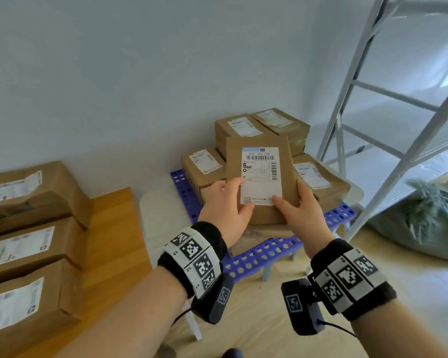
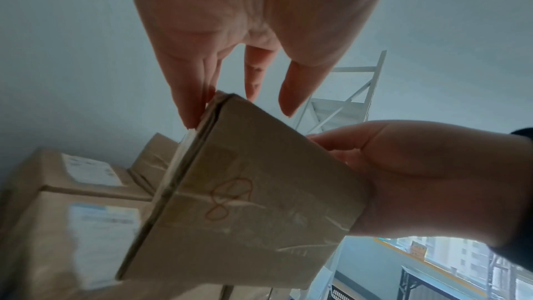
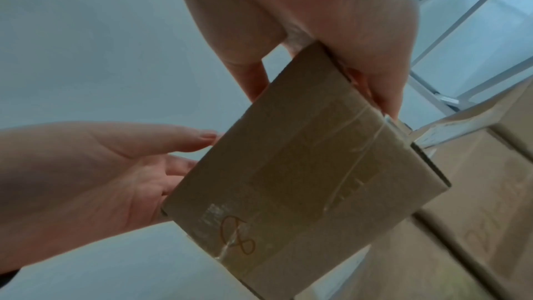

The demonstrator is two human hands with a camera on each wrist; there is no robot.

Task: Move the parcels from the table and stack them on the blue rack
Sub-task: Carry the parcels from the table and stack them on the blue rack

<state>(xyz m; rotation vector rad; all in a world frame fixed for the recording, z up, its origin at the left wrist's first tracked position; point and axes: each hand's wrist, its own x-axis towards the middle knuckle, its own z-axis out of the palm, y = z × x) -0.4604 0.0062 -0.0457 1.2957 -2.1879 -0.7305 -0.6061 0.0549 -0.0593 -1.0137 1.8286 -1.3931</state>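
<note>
A brown cardboard parcel (image 1: 260,174) with a white shipping label is held over the front of the blue rack (image 1: 264,254). My right hand (image 1: 301,210) grips its right edge, thumb on the label side and fingers round the side (image 3: 383,99). My left hand (image 1: 225,205) rests on its left near corner with straight fingers (image 2: 193,104) and the thumb laid out. The wrist views show the parcel's taped face (image 2: 245,191) (image 3: 303,168) with an "8" drawn on it. Several labelled parcels (image 1: 241,130) are stacked on the rack behind it.
The wooden table (image 1: 114,228) at left carries three labelled parcels (image 1: 23,244). A white metal shelving frame (image 1: 388,125) stands to the right of the rack, with a grey-green sack (image 1: 424,220) on the floor under it. A wall closes off the back.
</note>
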